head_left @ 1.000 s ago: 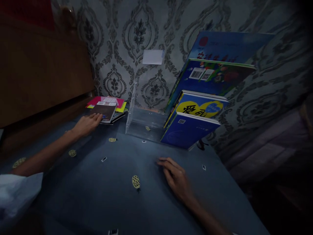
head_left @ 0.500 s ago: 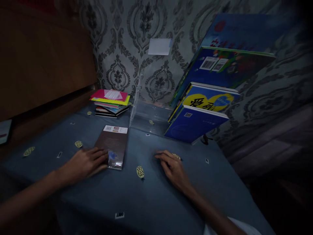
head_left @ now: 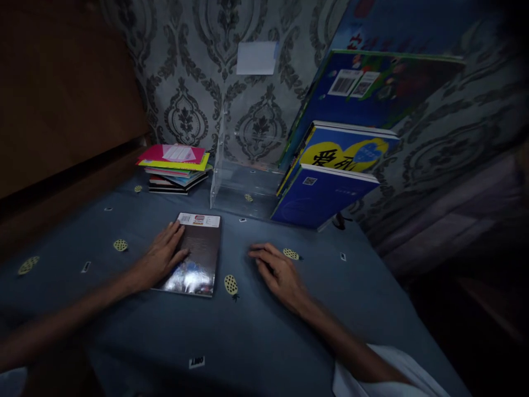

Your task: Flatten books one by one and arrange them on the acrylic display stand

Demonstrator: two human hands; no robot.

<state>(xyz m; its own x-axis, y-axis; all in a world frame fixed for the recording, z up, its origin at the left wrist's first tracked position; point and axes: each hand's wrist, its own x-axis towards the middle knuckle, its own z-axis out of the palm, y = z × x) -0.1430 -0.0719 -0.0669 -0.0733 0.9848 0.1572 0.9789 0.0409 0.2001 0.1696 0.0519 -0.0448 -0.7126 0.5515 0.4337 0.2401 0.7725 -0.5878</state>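
A dark grey-brown book (head_left: 201,248) with a white barcode strip along its far edge lies flat on the blue tablecloth. My left hand (head_left: 162,256) rests on the book's left side, fingers stretched out and thumb apart, covering part of the cover. To the right of the book, my right hand (head_left: 279,273) is over the cloth with its fingers partly bent and apart, holding nothing. A clear acrylic book stand (head_left: 243,201) is behind the book, with several books leaning at its right, the front one a blue book (head_left: 324,196).
A stack of books and booklets (head_left: 176,168) sits at the back left, a pink one on top. A brown wooden cabinet (head_left: 61,99) borders the left side. Patterned wallpaper (head_left: 185,118) rises behind, with a white card (head_left: 257,58) in front of it. The tablecloth (head_left: 256,342) has pineapple prints.
My left hand has moved from the book's lower left edge further up onto its cover, fingers now spread. The book sits slightly right and nearer. My view has shifted a little.
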